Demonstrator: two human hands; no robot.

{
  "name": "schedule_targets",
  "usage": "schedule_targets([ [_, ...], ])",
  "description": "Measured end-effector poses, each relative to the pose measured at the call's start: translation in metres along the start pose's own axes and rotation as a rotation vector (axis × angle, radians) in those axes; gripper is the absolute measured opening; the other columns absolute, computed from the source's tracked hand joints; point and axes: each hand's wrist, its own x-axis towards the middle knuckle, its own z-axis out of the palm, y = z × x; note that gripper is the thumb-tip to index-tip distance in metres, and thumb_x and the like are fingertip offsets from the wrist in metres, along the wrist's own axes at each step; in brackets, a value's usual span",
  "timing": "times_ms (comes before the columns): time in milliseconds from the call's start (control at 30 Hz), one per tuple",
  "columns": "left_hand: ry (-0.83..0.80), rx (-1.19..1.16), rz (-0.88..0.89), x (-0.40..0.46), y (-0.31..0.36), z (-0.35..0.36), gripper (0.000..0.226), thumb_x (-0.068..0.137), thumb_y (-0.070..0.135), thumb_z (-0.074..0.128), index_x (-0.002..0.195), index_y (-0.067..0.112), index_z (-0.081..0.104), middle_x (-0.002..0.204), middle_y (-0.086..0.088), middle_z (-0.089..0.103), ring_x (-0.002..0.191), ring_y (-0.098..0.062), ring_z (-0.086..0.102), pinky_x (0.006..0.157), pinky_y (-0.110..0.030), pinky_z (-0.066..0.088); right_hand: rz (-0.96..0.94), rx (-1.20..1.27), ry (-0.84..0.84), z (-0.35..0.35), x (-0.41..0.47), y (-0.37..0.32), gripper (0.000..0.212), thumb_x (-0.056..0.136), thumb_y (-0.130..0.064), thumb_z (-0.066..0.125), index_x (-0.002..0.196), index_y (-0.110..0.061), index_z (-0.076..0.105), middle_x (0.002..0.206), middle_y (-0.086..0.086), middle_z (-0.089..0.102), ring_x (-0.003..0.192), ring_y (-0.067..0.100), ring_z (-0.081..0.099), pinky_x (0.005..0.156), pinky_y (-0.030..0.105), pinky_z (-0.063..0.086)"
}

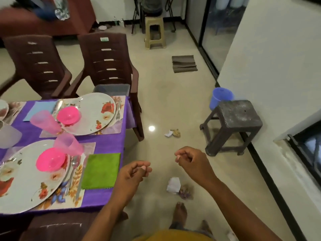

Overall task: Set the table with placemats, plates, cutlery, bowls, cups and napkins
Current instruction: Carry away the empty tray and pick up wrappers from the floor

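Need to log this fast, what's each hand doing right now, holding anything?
Left hand: fingers loosely curled, holding nothing, off the table's edge.
Right hand: fingers loosely curled, holding nothing, over the floor.

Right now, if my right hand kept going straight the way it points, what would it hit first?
Probably nothing on the table. The right hand points left across bare floor; the left hand lies nearest that line, though depth is unclear.
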Motion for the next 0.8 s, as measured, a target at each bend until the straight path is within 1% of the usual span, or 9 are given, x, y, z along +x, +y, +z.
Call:
schedule_targets([
  [67,0.054,-0.013,-0.005,0.023,0.007,0.007,0.014,0.102,0.012,0.062,0.109,0.014,0.074,0.095,-0.005,0.081,0.089,-0.021,0.074,0.072,-0.025,0.056,-0.018,-0.02,-0.05,-0.007,0.036,0.001,0.012,0.091,-0.022,0.071,0.095,-0.032,0.077,0.085,-0.015,0.076,0.081,0.003,0.072,0.081,0.037,0.062],
  [200,0.148,-0.036,-0.047,0.063,0.02,0.012,0.02,0.105,0.004,0.056,0.108,0.014,0.074,0.095,-0.004,0.081,0.09,-0.022,0.074,0.076,-0.033,0.054,-0.042,-0.052,-0.124,-0.015,0.096,-0.004,0.012,0.091,-0.027,0.072,0.098,-0.036,0.076,0.087,-0.018,0.075,0.083,0.002,0.072,0.082,0.036,0.062],
  [300,0.2,-0.069,-0.055,0.099,0.034,0.008,0.014,0.104,0.011,0.061,0.108,0.014,0.075,0.096,-0.002,0.081,0.092,-0.021,0.075,0.081,-0.036,0.054,-0.053,-0.054,-0.177,-0.014,0.143,-0.01,0.013,0.092,-0.027,0.072,0.101,-0.036,0.075,0.089,-0.017,0.075,0.083,0.002,0.072,0.082,0.034,0.062],
  [333,0.217,-0.081,-0.06,0.115,0.037,0.005,0.014,0.103,0.013,0.062,0.109,0.015,0.075,0.096,-0.002,0.081,0.094,-0.02,0.075,0.081,-0.036,0.055,-0.059,-0.061,-0.197,-0.011,0.163,-0.013,0.013,0.092,-0.028,0.072,0.102,-0.036,0.075,0.091,-0.017,0.075,0.084,0.002,0.072,0.083,0.033,0.062],
  [433,0.263,-0.091,-0.063,0.164,0.045,-0.008,0.019,0.105,0.007,0.058,0.111,0.012,0.075,0.097,-0.004,0.081,0.096,-0.021,0.077,0.082,-0.028,0.059,-0.071,-0.071,-0.236,-0.001,0.219,-0.025,0.013,0.094,-0.027,0.07,0.104,-0.033,0.074,0.096,-0.016,0.074,0.087,0.004,0.072,0.083,0.03,0.062],
  [533,0.28,-0.091,-0.053,0.216,0.053,-0.023,0.019,0.105,0.009,0.058,0.113,0.012,0.074,0.099,-0.004,0.081,0.099,-0.021,0.077,0.09,-0.039,0.06,-0.087,-0.087,-0.248,0.013,0.276,-0.042,0.012,0.094,-0.026,0.069,0.104,-0.031,0.074,0.091,-0.012,0.075,0.085,0.004,0.072,0.081,0.026,0.06],
  [600,0.286,-0.094,-0.062,0.253,0.058,-0.036,0.019,0.105,0.011,0.058,0.114,0.013,0.074,0.101,-0.004,0.081,0.1,-0.021,0.077,0.092,-0.043,0.06,-0.082,-0.092,-0.257,0.024,0.317,-0.055,0.012,0.093,-0.026,0.069,0.102,-0.032,0.074,0.09,-0.011,0.075,0.083,0.004,0.072,0.079,0.026,0.059],
  [700,0.288,-0.085,-0.058,0.3,0.075,-0.053,0.02,0.105,0.011,0.058,0.114,0.013,0.075,0.1,-0.002,0.081,0.098,-0.019,0.077,0.09,-0.038,0.061,-0.06,-0.112,-0.288,0.037,0.37,-0.077,0.012,0.093,-0.026,0.069,0.102,-0.033,0.075,0.091,-0.013,0.075,0.084,0.001,0.071,0.077,0.022,0.056],
  [800,0.261,-0.078,-0.049,0.348,0.096,-0.073,0.021,0.106,0.009,0.056,0.113,0.013,0.075,0.099,0.0,0.081,0.097,-0.016,0.077,0.082,-0.026,0.062,-0.061,-0.133,-0.306,0.05,0.423,-0.099,0.012,0.094,-0.027,0.069,0.102,-0.033,0.074,0.092,-0.012,0.076,0.084,0.001,0.071,0.078,0.023,0.057],
])
